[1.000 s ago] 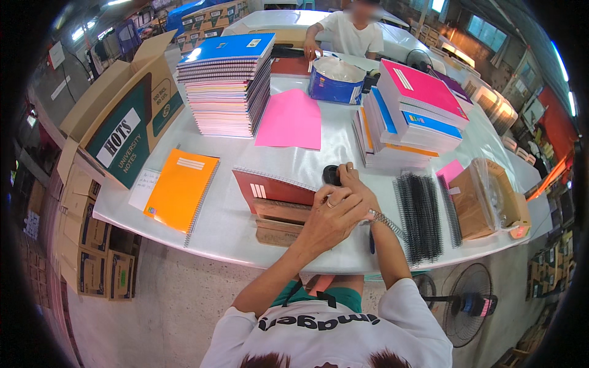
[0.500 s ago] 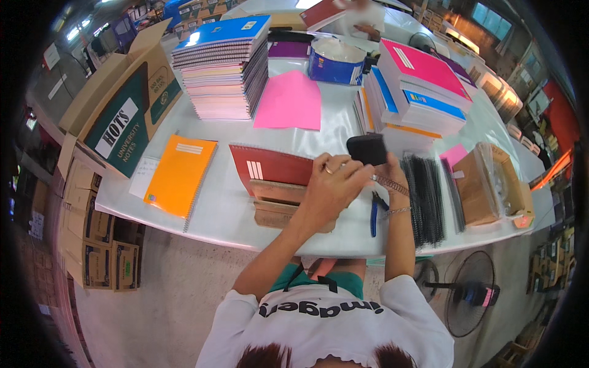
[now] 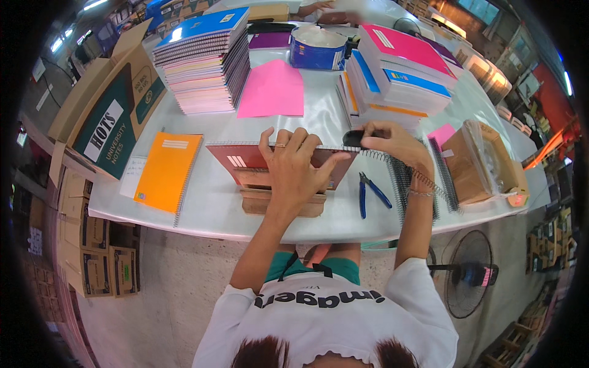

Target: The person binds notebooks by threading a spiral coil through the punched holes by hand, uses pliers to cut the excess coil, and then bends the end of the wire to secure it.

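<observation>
Red notebook (image 3: 222, 156) rests in holder (image 3: 254, 199) | left hand (image 3: 293, 162) spreads over it | right hand (image 3: 391, 140) at black object (image 3: 352, 138), grip unclear

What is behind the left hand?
A red notebook and a brown stand show around the left hand; the part of the cover directly behind it is hidden.

A white T-shirt (image 3: 334, 334) with short sleeves (image 3: 417, 277) is worn, large black lettering (image 3: 319, 299) being printed across its front. Green shorts (image 3: 339, 268) are seen beneath. One finger (image 3: 280, 154) of the left hand (image 3: 293, 175) is encircled by a ring (image 3: 280, 145); the right wrist (image 3: 419, 178) is circled by a slender metallic bracelet (image 3: 421, 194).
</observation>
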Motion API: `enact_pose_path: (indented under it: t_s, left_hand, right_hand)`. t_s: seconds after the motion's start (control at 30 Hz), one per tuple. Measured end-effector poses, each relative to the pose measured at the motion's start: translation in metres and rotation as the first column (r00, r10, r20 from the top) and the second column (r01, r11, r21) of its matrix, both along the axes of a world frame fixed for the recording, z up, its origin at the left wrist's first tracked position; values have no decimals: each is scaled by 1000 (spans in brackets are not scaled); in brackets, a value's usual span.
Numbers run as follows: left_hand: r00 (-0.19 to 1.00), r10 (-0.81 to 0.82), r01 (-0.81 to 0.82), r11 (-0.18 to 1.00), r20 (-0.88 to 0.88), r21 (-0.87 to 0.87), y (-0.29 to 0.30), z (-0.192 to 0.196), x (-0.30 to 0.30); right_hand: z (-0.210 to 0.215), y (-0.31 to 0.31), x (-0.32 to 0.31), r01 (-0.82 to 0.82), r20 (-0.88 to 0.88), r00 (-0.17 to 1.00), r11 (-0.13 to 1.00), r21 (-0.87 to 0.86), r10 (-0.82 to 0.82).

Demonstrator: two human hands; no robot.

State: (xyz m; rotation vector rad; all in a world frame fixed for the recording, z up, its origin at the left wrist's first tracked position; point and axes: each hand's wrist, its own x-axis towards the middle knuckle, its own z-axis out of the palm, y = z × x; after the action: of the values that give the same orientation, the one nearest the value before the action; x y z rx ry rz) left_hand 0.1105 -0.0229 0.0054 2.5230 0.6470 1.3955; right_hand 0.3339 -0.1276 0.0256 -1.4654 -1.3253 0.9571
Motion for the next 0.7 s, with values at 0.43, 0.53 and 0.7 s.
enact_pose_path:
  t_s: [0.43,0.53,0.7]
  left_hand:
    - [997,-74,72,997,31,39,5,-2,-4]
    - [999,-49,47,997,19,64,2,-3,-6]
    - [995,-97,96,994,0,54,7,-3,-6]
  right_hand:
    - [-5,1,-21,-23,-103,994,999,45,28]
    - [-3,-8,-22,-99,-126,984,970,222,129]
    - [2,1,-33,194,90,979,976,-98,-186]
